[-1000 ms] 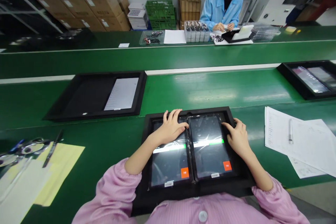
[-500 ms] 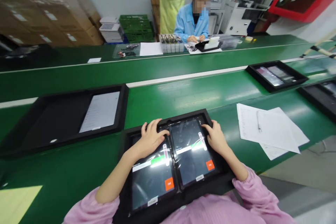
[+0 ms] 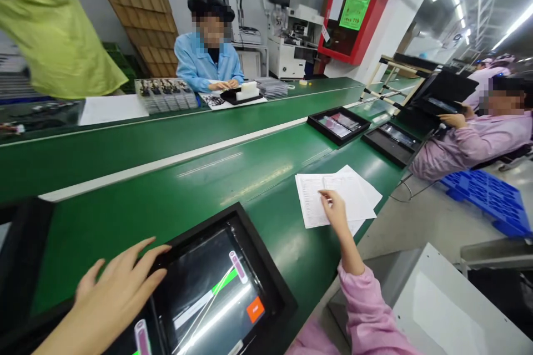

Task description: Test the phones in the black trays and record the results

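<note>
The left hand (image 3: 112, 294) lies flat with fingers spread on the far rim of the black tray (image 3: 266, 266) holding lit tablets (image 3: 208, 294), gripping nothing, while the right hand (image 3: 333, 208), right of that tray, rests loosely curled fingertips on the paper sheets (image 3: 337, 197).

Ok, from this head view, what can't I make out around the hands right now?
- Left tablet: cut off by the bottom edge and covered by the left hand.
- Pen on the papers: hidden under the right hand, so contact with a pen cannot be told.
- Print on the papers: too small to read.
- Orange button on the right tablet: label blurred.
</note>
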